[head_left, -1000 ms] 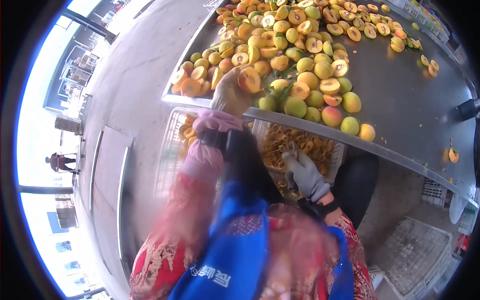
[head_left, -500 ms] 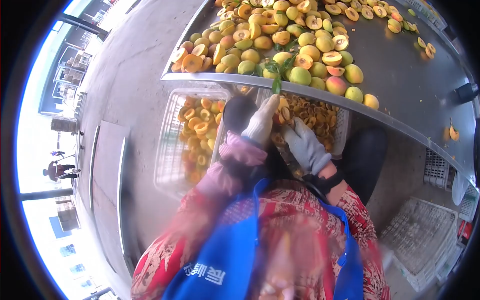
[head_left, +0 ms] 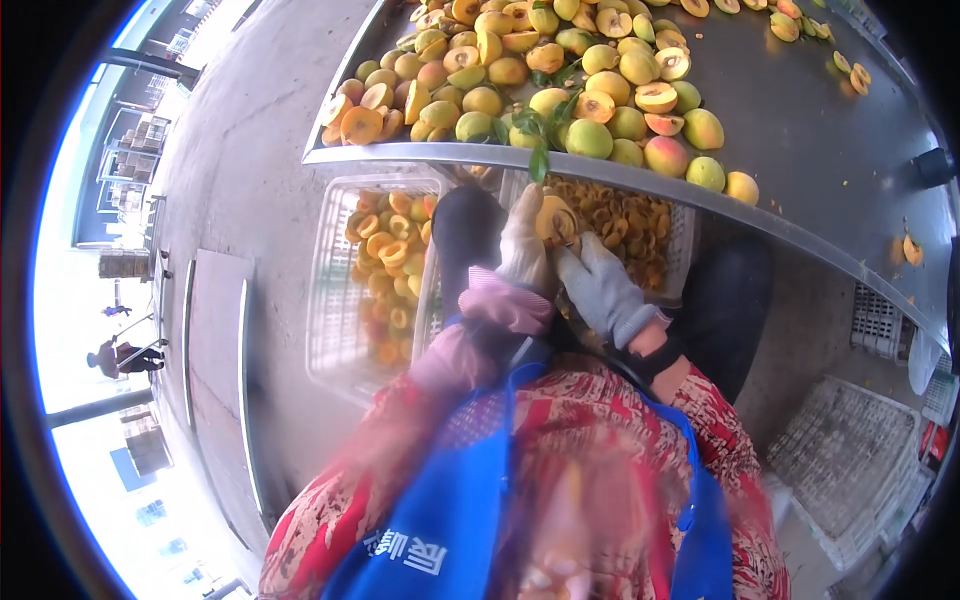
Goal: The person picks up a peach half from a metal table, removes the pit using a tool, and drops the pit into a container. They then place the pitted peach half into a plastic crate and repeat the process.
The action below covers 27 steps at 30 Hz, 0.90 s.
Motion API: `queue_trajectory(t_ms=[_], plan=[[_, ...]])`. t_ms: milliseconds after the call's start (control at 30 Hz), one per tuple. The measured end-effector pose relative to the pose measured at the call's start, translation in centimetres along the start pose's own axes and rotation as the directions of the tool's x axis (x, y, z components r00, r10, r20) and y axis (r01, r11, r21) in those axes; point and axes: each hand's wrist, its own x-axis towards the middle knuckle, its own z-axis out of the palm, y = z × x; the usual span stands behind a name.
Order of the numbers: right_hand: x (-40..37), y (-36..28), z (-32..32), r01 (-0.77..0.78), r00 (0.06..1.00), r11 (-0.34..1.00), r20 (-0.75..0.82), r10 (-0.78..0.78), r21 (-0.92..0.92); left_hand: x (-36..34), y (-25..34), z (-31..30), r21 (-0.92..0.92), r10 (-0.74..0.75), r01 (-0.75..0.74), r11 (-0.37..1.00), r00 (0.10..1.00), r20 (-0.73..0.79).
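This side of the table point(head_left: 800, 120), left hand point(head_left: 522, 248) grips a halved peach point(head_left: 557, 222), right hand point(head_left: 605, 290) close, its grasp unclear: pitting, seemingly, calling next for steadiness.

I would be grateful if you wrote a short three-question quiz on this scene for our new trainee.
1. True or false: halved fruits lie on the metal table.
2. Multiple choice: the cut fruit just below the hanging green leaf is: A, on the floor; B, between the left hand and the right hand; C, in the left crate.
3. Fill in: the right hand wears a ____.

Key: 1 true; 2 B; 3 glove.
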Motion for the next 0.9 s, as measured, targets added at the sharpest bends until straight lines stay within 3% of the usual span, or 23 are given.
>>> queue_trajectory(t_ms=[67,200,233,300,333,367,400,433,500,533,600,667,700,800,833,867,900], plan=[[-0.2,-0.2,0.0,-0.017,1.0,0.999,-0.017,0.016,-0.029,0.0,-0.2,0.7,0.082,0.115,-0.114,0.99,0.993,-0.001],[0.0,-0.6,-0.3,-0.013,1.0,0.997,-0.016,0.012,-0.07,1.0,-0.7,0.0,0.061,0.081,-0.084,0.995,0.995,0.053],[0.2,-0.1,-0.1,-0.021,1.0,0.997,-0.019,0.02,-0.069,1.0,-0.7,0.1,0.104,0.137,-0.14,0.985,0.99,0.04],[0.7,0.5,0.5,0.164,0.986,0.986,-0.025,-0.164,0.016,1.3,-0.7,-0.3,0.149,0.184,-0.186,0.971,0.983,0.023],[0.8,0.3,0.4,0.156,0.988,0.988,-0.025,-0.156,0.018,1.6,-0.4,-0.8,0.278,0.214,-0.217,0.936,0.976,0.043],[0.8,0.0,0.2,-0.03,0.996,0.994,0.085,0.021,0.105,1.9,-0.3,-1.4,0.404,0.239,-0.245,0.881,0.969,0.067],[1.0,-0.4,-0.1,-0.219,0.961,0.961,0.206,0.183,0.168,2.5,-0.4,-1.9,0.406,0.232,-0.238,0.882,0.971,0.066],[1.3,-0.3,-0.1,-0.227,0.96,0.959,0.206,0.19,0.168,3.0,-0.4,-2.4,0.403,0.239,-0.239,0.883,0.97,0.051],[1.7,-0.3,0.1,-0.363,0.893,0.907,0.359,0.272,0.216,2.9,-0.3,-2.6,0.404,0.243,-0.234,0.885,0.97,0.03],[1.6,-0.5,0.1,-0.367,0.891,0.905,0.361,0.275,0.217,2.4,0.1,-1.9,0.371,0.191,-0.173,0.913,0.981,-0.014],[1.4,-1.4,-0.2,-0.466,0.875,0.791,0.341,0.344,0.396,2.4,0.4,-1.6,0.332,0.138,-0.113,0.936,0.989,-0.054],[1.7,-1.9,-2.3,-0.509,0.853,0.718,0.395,0.342,0.476,2.6,0.2,-2.1,0.14,0.038,-0.06,0.988,0.987,0.157],[1.9,-2.0,-3.0,-0.544,0.834,0.63,0.443,0.33,0.555,1.4,0.9,-1.5,0.289,-0.025,-0.052,0.956,0.966,0.256],[1.1,-2.0,-3.3,-0.591,0.805,0.557,0.474,0.358,0.583,-0.2,1.1,-1.1,0.417,-0.041,-0.091,0.904,0.954,0.297],[0.8,-2.0,-3.3,-0.589,0.806,0.56,0.472,0.357,0.583,0.1,0.7,-1.5,0.409,0.014,-0.14,0.902,0.955,0.296],[0.5,-2.1,-3.0,-0.527,0.846,0.678,0.391,0.362,0.513,0.0,0.7,-1.5,0.408,0.017,-0.143,0.902,0.955,0.297],[0.1,-2.2,-2.6,-0.46,0.883,0.78,0.312,0.351,0.425,-0.4,1.1,-1.2,0.213,-0.052,-0.009,0.977,0.959,0.28]])
